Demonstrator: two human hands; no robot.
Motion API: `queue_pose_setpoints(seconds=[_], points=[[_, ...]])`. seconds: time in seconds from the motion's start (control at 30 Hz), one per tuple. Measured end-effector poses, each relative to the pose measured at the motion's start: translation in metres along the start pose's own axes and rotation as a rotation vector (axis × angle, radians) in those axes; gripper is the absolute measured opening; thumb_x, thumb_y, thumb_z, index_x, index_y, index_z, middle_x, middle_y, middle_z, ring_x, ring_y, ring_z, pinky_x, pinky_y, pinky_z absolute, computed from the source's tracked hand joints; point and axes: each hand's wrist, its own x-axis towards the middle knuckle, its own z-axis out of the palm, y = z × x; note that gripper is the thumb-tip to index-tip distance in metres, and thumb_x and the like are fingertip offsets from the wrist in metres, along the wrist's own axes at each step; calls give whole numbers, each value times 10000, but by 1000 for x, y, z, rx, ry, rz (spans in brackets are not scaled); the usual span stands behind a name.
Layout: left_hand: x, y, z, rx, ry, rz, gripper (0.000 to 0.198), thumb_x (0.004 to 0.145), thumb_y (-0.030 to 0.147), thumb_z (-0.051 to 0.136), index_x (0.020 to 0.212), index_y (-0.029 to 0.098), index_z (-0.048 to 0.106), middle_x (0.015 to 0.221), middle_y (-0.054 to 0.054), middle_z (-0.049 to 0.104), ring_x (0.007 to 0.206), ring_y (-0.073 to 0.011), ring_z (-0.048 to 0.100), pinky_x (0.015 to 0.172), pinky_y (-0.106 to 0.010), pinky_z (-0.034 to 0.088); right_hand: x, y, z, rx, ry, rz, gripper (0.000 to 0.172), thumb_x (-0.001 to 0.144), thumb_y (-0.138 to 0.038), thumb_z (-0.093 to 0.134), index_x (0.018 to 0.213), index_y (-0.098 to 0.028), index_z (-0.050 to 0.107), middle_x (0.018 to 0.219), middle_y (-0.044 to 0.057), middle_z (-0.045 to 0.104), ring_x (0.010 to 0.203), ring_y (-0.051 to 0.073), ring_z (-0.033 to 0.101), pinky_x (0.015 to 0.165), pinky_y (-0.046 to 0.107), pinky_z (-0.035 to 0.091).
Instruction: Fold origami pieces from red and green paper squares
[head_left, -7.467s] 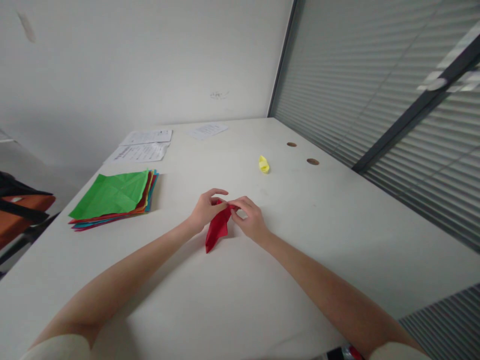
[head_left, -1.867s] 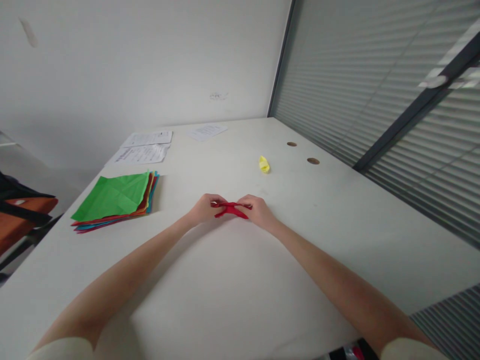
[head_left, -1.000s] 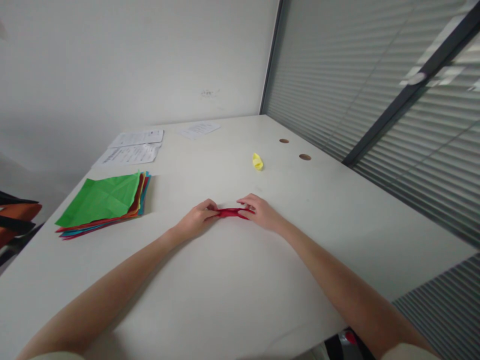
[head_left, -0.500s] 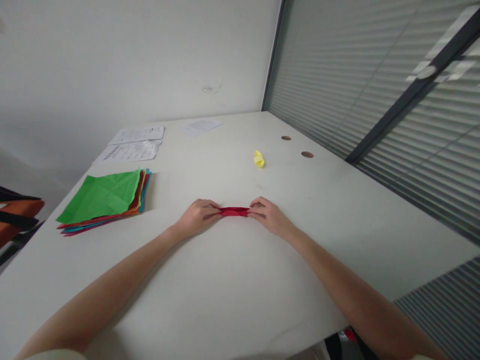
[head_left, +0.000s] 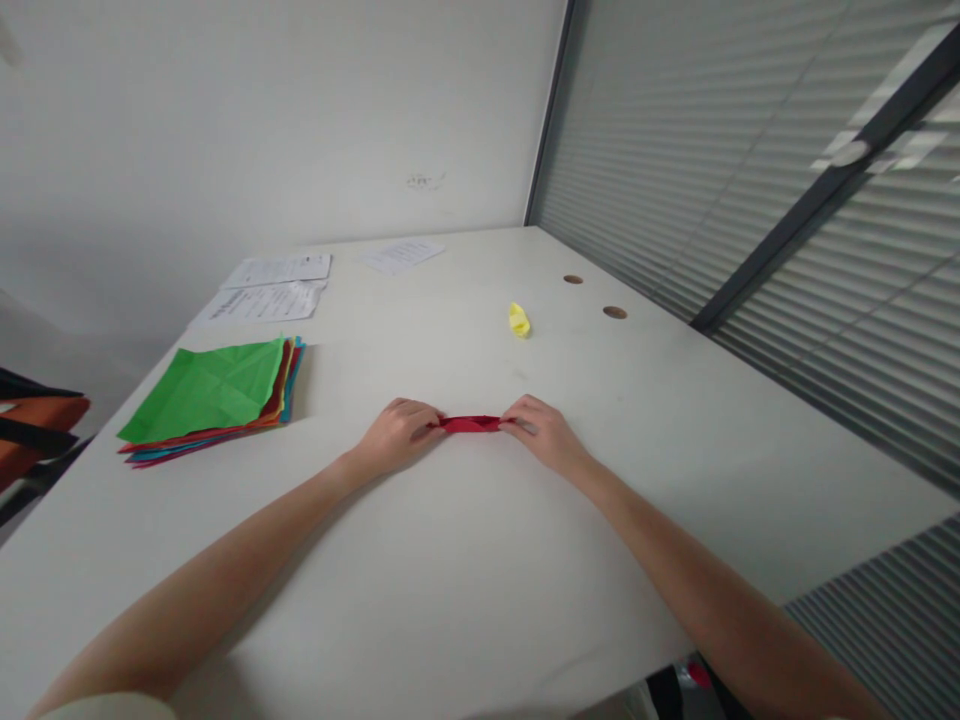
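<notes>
A narrow strip of folded red paper [head_left: 470, 424] lies flat on the white table [head_left: 480, 560] in the middle of the head view. My left hand [head_left: 397, 437] pinches its left end with curled fingers. My right hand [head_left: 541, 436] pinches its right end the same way. Both hands rest low on the table, with the red strip stretched between them.
A stack of coloured paper sheets [head_left: 214, 395], green on top, lies at the left. Printed white sheets [head_left: 271, 288] and another sheet [head_left: 400, 254] lie at the back. A small yellow folded piece [head_left: 518, 320] sits beyond my hands, near two round holes [head_left: 614, 312]. Window blinds run along the right.
The red paper has gone from a loose long shape held up in my fingers to a thin flat strip on the table. My hands have drawn slightly apart along it.
</notes>
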Motion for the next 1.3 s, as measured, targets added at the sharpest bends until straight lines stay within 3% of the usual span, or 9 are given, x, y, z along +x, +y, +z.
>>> queue_pose_setpoints(seconds=[0.27, 0.43, 0.6, 0.77, 0.93, 1.07, 1.2, 1.3], points=[[5, 7, 6, 2, 75, -173, 219, 884, 268, 556, 731, 174, 682, 913, -90, 719, 774, -181, 650, 742, -319, 483, 4, -3, 9, 6, 84, 37, 187, 893, -323, 603, 798, -196, 703, 877, 62, 609, 768, 166, 596, 726, 314, 513], [7, 10, 9, -70, 106, -291, 170, 844, 260, 570, 713, 172, 635, 742, -44, 659, 680, -148, 584, 664, -278, 445, 6, -8, 12, 43, 108, 72, 216, 899, -327, 578, 768, -185, 673, 823, 51, 596, 706, 147, 582, 676, 298, 523], [11, 17, 9, -239, 128, -483, 159, 782, 293, 603, 677, 175, 592, 634, -4, 617, 559, -117, 523, 546, -245, 390, 6, -8, 15, 189, 136, 128, 198, 858, -348, 618, 744, -186, 630, 851, 58, 629, 691, 142, 598, 652, 295, 530], [12, 23, 10, -621, 82, -681, 162, 803, 344, 573, 789, 190, 524, 605, 1, 651, 473, -112, 542, 458, -214, 369, 6, -5, 19, 436, 130, 271, 230, 805, -412, 664, 770, -196, 594, 878, 45, 665, 726, 148, 629, 692, 302, 528], [13, 26, 12, -751, 174, -687, 232, 717, 277, 642, 763, 200, 428, 678, 10, 650, 604, -145, 653, 516, -211, 444, 7, -9, 23, 568, 118, 329, 310, 766, -470, 686, 730, -204, 531, 831, 32, 669, 712, 145, 608, 690, 297, 512], [14, 28, 10, -834, 237, -716, 329, 658, 217, 665, 882, 205, 425, 829, 2, 660, 671, -151, 684, 591, -254, 516, 7, -12, 25, 590, 107, 328, 329, 768, -483, 686, 724, -209, 509, 831, 32, 657, 709, 144, 602, 696, 299, 507], [14, 27, 11, -885, 237, -724, 407, 630, 202, 689, 993, 192, 506, 886, -17, 670, 695, -157, 688, 645, -290, 543, 7, -13, 28, 618, 132, 325, 348, 763, -494, 693, 733, -207, 497, 942, 54, 651, 768, 150, 618, 765, 325, 515], [14, 29, 11, -889, 186, -710, 346, 643, 253, 724, 957, 152, 618, 849, -48, 702, 713, -168, 681, 688, -303, 539, 8, -16, 29, 646, 168, 313, 358, 745, -496, 712, 732, -210, 497, 900, 45, 647, 790, 154, 614, 783, 326, 516]])
